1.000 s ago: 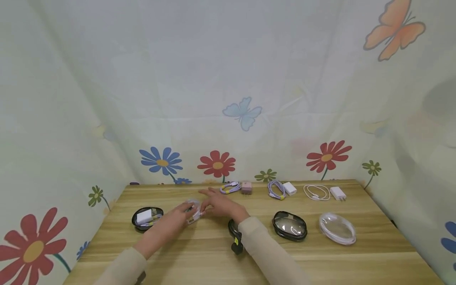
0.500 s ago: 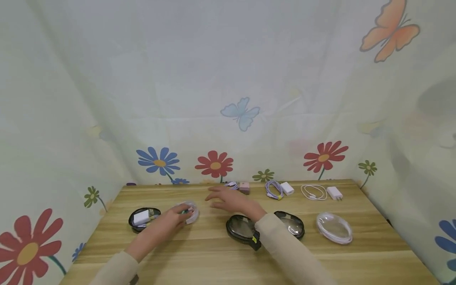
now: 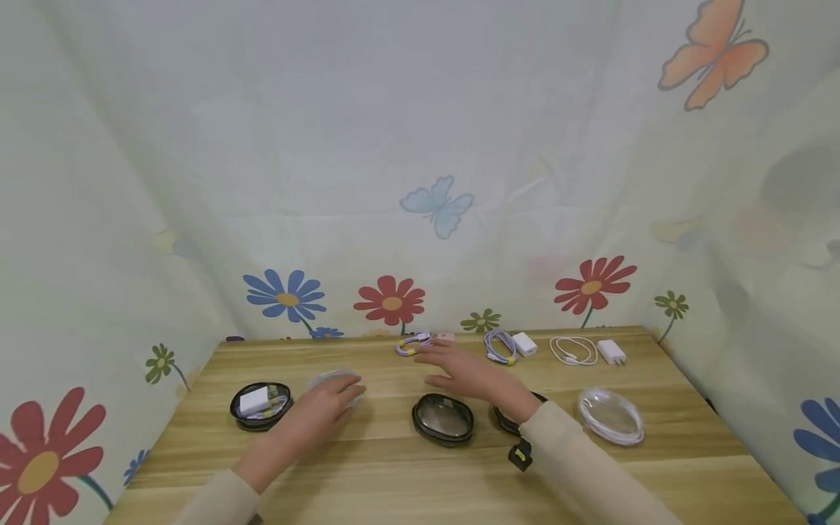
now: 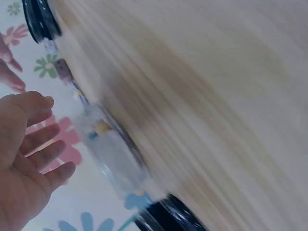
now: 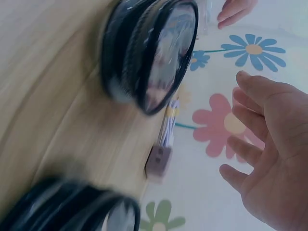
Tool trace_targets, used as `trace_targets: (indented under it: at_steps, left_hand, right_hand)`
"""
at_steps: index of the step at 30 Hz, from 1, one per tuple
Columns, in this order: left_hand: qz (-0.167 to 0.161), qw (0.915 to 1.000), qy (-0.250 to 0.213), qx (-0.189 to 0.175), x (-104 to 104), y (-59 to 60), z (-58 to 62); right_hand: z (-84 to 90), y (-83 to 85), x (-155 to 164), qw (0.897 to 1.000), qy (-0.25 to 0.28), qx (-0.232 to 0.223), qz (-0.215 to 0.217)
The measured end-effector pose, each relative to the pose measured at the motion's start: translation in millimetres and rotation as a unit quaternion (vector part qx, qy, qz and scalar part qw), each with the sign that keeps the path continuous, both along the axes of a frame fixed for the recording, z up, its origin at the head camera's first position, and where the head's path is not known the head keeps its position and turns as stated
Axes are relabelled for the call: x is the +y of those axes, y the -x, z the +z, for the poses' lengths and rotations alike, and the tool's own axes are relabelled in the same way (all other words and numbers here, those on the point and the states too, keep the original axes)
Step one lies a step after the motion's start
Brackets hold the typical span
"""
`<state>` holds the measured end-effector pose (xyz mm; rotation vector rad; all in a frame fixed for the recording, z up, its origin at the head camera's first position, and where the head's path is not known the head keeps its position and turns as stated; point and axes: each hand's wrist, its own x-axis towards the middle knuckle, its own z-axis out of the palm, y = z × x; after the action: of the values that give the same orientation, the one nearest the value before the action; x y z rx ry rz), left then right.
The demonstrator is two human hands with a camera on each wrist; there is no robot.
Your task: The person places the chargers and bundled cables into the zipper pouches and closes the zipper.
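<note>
**Wooden table, two open hands over the cases**

Wood-grain table (image 3: 394, 467) carries the whole spread. The left hand (image 3: 326, 402) lies over a clear round case (image 3: 333, 380), fingers relaxed and loosely spread; the wrist view shows them straight, apart from the blurred case. Just left sits an open black case (image 3: 260, 405) holding a white charger. The right hand (image 3: 467, 373) hovers with fingers spread and holds nothing, above a closed black oval case (image 3: 442, 419) and near a purple cable (image 3: 413, 342) beside a pink plug (image 3: 445, 337). Along the back edge lie another purple cable (image 3: 499, 345), a white plug (image 3: 524, 343), a white cable (image 3: 574, 351) and a white charger (image 3: 611, 352). A clear case (image 3: 610, 415) rests at the right.
</note>
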<state>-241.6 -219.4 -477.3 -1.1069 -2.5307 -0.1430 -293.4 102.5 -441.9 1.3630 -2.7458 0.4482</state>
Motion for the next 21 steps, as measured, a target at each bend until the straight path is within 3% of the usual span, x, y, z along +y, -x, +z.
trace_targets:
  at_steps: [6,15,21]
  left_hand:
    - [-0.009,0.9998,0.015,-0.011,23.6,-3.6,6.0]
    - [-0.048,0.9987,0.020,0.000,55.8,-8.9,13.8]
    - [-0.064,0.9974,0.028,-0.018,71.9,-11.7,12.1]
  right_hand:
    - [1.8,-12.7,29.4,0.999,0.003,0.023,-0.027]
    - [0.2,-33.0,66.9,0.998,0.009,0.024,-0.057]
    - [-3.9,-43.9,88.0,0.997,0.007,0.040,-0.066]
